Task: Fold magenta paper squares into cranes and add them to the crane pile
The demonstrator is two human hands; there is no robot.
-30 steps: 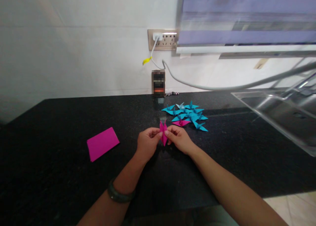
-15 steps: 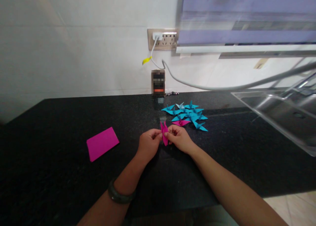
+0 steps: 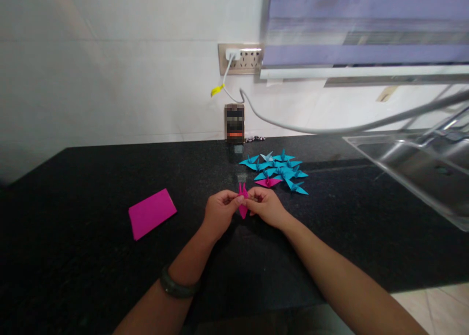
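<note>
My left hand (image 3: 219, 214) and my right hand (image 3: 266, 206) meet over the black counter (image 3: 91, 276) and both pinch a small folded magenta paper piece (image 3: 242, 203), held upright between the fingertips. Its two points stick up above my fingers and a tip hangs below. A dark band sits on my left wrist. Just beyond my right hand lies a cluster of several folded blue paper cranes (image 3: 280, 170) with one magenta crane (image 3: 268, 181) at its near edge.
A stack of flat magenta paper (image 3: 151, 212) lies on the counter to the left. A small dark device (image 3: 234, 123) leans against the white wall under a socket strip (image 3: 240, 58) with a white cable. A steel sink (image 3: 421, 166) is at the right.
The magenta piece has been pressed narrower between my fingertips and sits slightly lower. My hands stay in the same place.
</note>
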